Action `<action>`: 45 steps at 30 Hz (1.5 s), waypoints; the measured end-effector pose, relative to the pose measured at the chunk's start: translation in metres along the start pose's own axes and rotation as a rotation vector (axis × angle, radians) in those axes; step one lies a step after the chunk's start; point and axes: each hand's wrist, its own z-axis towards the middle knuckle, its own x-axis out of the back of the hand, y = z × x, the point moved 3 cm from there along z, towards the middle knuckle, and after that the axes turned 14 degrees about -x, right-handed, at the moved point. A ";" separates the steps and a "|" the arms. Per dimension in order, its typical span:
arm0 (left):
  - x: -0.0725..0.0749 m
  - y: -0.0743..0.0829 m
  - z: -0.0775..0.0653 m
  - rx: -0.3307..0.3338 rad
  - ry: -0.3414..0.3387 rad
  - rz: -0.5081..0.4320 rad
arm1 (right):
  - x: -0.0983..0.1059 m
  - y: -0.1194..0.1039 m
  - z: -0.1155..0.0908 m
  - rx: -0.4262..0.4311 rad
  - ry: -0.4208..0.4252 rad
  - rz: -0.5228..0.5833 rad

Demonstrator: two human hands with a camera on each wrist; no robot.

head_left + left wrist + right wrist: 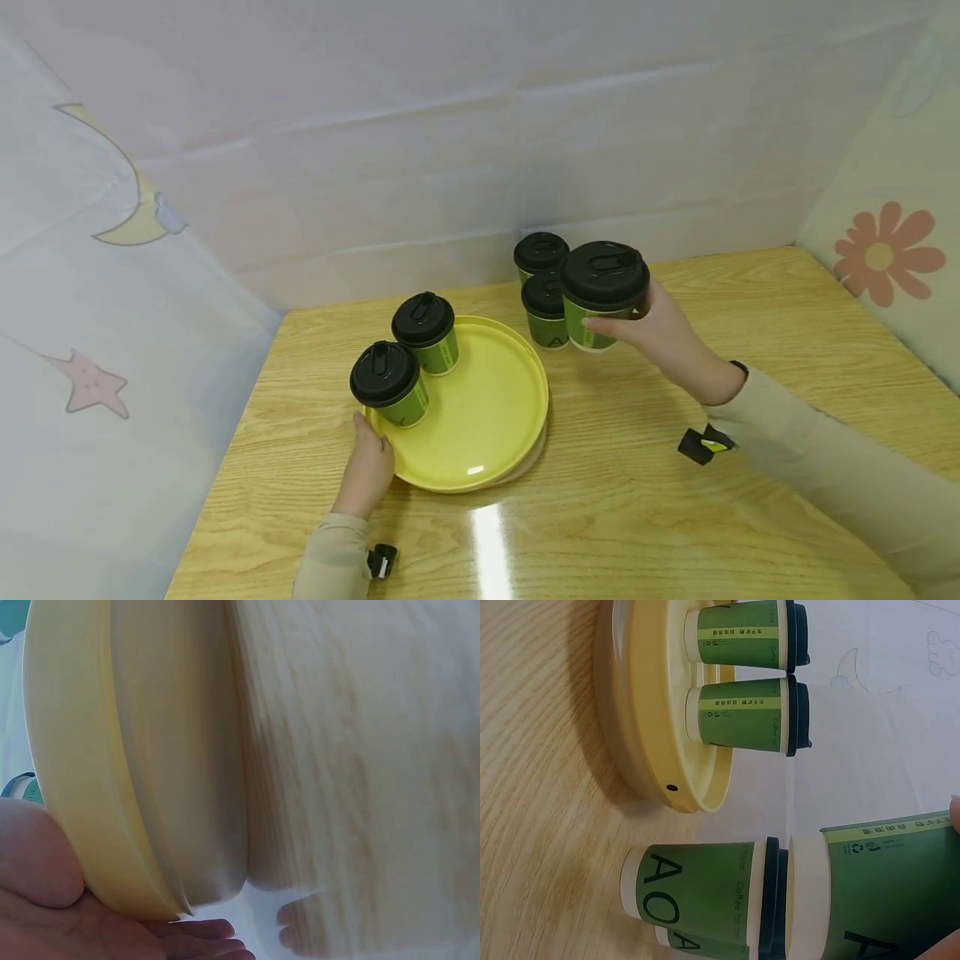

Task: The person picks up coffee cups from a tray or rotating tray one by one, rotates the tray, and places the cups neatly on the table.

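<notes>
My right hand (667,337) grips a green paper coffee cup (603,279) with a black lid, held upright above the table. In the right wrist view the base of this held cup (889,892) is level with the lids of two similar cups. Those two, a nearer cup (546,321) and a farther cup (536,250), stand on the table right of a round yellow tray (487,400). Two more lidded cups, one (431,333) behind the other (393,387), stand on the tray's left side. My left hand (367,467) holds the tray's near-left rim, thumb at its side.
Under the tray shows a paler round base (187,750). The wooden table (637,517) meets a pale cloth backdrop (375,167) at the back, with printed cloth at both sides. Light glares off the table in front of the tray.
</notes>
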 end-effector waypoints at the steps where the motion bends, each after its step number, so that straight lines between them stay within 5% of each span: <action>1: 0.000 0.000 0.000 -0.001 0.001 0.000 | 0.002 0.001 0.000 -0.001 0.002 -0.003; 24: 0.000 -0.001 0.001 0.007 -0.015 -0.004 | 0.026 0.015 0.009 0.023 0.078 -0.015; 45: 0.000 -0.001 0.001 -0.012 -0.001 0.012 | 0.032 0.030 0.026 0.019 0.065 0.023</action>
